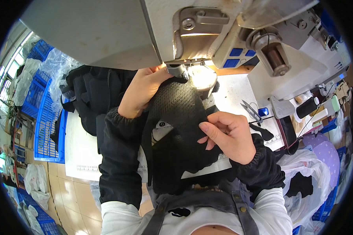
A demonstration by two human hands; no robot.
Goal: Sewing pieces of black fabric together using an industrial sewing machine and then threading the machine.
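Observation:
A piece of black fabric (176, 113) with a mesh-like texture runs from beneath the sewing machine's head down toward my lap. My right hand (232, 137) pinches its right edge between thumb and fingers. Beside the lit sewing spot, my left hand (144, 89) reaches up along the fabric's left side. Its thumb and fingers draw together near the metal presser part (178, 71); the fingertips are partly hidden by the machine head (94, 35), so what they hold is unclear. A small metal plate (161, 128) shows through a gap in the fabric.
Black fabric pieces (92, 98) are heaped at the left, beside a blue plastic basket (49, 150). Scissors (252, 111) lie on the white table (82, 152) right of the machine. Brown thread (276, 58) hangs above; a plastic bag (306, 168) stands at lower right.

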